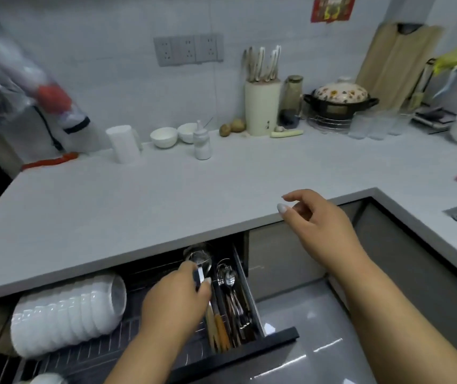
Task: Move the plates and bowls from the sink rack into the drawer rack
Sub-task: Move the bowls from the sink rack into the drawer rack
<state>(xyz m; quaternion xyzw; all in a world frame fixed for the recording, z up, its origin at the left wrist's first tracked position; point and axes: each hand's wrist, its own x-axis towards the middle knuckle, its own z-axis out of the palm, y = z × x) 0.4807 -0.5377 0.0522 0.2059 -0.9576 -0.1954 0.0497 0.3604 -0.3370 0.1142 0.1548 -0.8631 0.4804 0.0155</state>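
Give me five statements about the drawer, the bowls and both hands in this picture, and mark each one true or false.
1. The drawer rack is pulled open. True.
2. A row of white bowls lies on its side in the drawer rack. True.
3. The right hand grips a plate. False: it hangs over the counter edge and holds nothing.
4. The left hand rests on the countertop. False: it reaches into the drawer and holds a utensil handle.
5. Spoons lie in the drawer's right-hand compartment. True.
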